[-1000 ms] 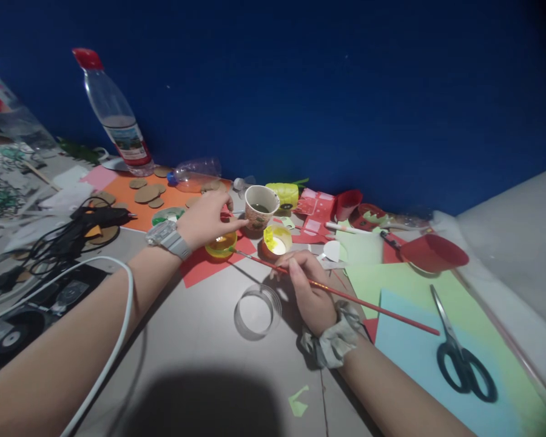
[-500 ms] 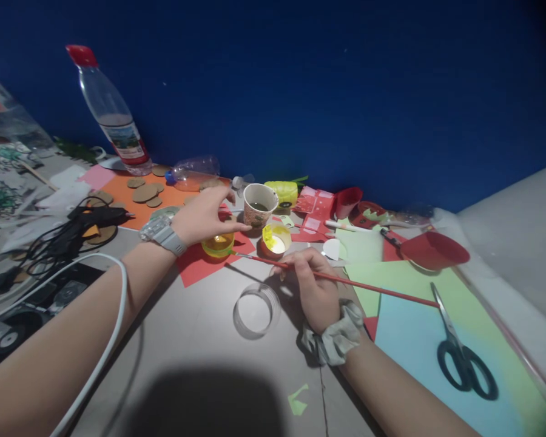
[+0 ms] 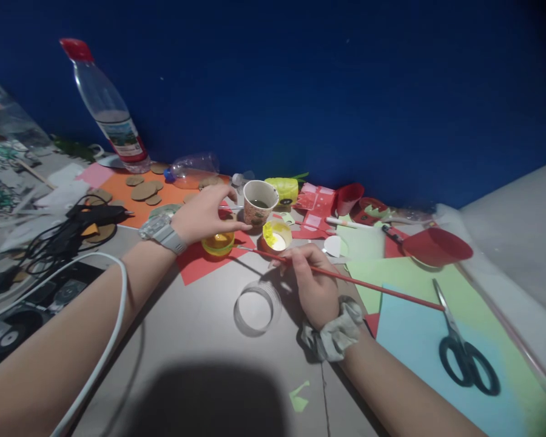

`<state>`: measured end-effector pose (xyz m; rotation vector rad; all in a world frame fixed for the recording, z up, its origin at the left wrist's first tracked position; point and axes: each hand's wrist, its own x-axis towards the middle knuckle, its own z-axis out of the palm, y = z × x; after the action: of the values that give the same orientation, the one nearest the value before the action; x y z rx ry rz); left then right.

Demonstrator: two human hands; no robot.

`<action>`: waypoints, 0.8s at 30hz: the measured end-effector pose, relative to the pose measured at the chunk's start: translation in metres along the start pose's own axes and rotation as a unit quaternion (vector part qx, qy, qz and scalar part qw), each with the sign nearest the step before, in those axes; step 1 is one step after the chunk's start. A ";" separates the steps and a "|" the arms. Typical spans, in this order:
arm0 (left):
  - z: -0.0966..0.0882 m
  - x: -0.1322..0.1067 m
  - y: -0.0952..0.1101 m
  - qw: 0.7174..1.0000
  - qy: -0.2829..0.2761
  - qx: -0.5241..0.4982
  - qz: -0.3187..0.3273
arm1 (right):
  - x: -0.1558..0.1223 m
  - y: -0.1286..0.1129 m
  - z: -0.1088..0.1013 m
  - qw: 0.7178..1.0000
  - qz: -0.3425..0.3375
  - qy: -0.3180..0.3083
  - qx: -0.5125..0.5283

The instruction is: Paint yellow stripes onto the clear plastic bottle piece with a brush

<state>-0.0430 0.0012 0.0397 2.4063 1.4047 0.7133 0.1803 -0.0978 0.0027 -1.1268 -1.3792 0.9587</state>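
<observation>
Scissors [image 3: 471, 364], one pair, are lying at near right, and one clear ring [image 3: 273, 300] is resting on the worktop [image 3: 204, 321]. The right hand [image 3: 316, 288] is clamping its fingers on one red paintbrush [image 3: 368, 281], probably light, stiff, best pinched low on the handle; its tip is pointing at one yellow dish [image 3: 217, 245]. Beyond, the left hand [image 3: 204, 213] is holding its fingers apart beside one paper cup [image 3: 256, 216].

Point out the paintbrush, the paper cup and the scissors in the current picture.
Paintbrush [image 3: 368, 284]: head view, on the red handle.
Paper cup [image 3: 256, 216]: head view, on the outer wall facing the camera.
Scissors [image 3: 459, 342]: head view, where blades and black handles meet.
</observation>
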 end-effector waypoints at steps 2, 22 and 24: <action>0.000 0.000 0.000 1.000 -0.002 -0.003 -0.004 | 0.000 0.000 0.000 1.000 -0.002 0.024 -0.009; 0.000 -0.002 0.002 1.000 -0.011 0.000 -0.022 | -0.001 0.000 0.001 1.000 -0.012 0.017 0.003; 0.000 -0.002 0.002 1.000 -0.010 0.002 -0.018 | -0.002 0.000 0.001 1.000 -0.014 0.005 0.012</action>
<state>-0.0425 -0.0013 0.0401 2.3772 1.4404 0.6770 0.1794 -0.0997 0.0021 -1.0909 -1.3695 0.9460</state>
